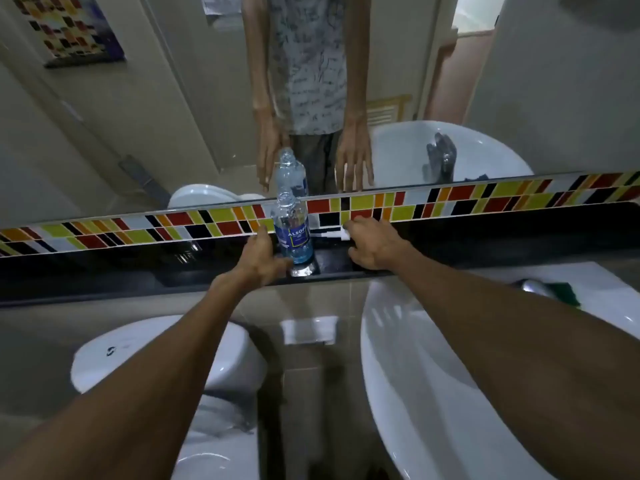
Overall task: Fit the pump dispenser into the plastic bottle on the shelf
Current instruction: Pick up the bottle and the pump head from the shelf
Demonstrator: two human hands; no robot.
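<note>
Both hands at bottle, pump not fitted yet.
Bottle stands center frame on shelf, neck open. Left hand fingers spread beside it; right hand fingers curled, grip on white pump-like piece unclear.

Both arms outstretched; left grip loosely open, right grip curled, palm down

Plastic bottle stands upright on the shelf, against the tile strip below the mirror. Left hand sits just left of the bottle base; right hand lies to its right. Toilet tank is below left, sink below right.
</note>
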